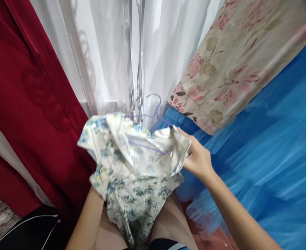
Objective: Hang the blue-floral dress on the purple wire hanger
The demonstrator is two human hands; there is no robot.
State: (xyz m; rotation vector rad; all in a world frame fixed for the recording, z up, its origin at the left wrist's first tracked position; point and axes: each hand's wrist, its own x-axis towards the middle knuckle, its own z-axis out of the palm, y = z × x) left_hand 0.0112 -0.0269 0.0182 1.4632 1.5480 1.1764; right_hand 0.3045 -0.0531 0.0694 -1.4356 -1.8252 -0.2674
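Observation:
A white floral dress (132,187) with blue, grey and yellow print hangs crumpled in front of me, above my thighs. A thin purple wire hanger (156,104) runs inside its neckline, the hook standing up over the collar. At the right shoulder of the dress, my right hand (198,156) is closed on the cloth, its fingertips partly behind the fabric. My left forearm (87,218) goes up under the left side of the dress. The cloth hides my left hand, so its fingers do not show.
White curtains (103,52) with hanging ribbons (137,69) are straight ahead. Red cloth (38,104) drapes at left, beige floral cloth (228,69) and blue tulle (267,166) at right. A black object with a white cord (30,218) sits at lower left.

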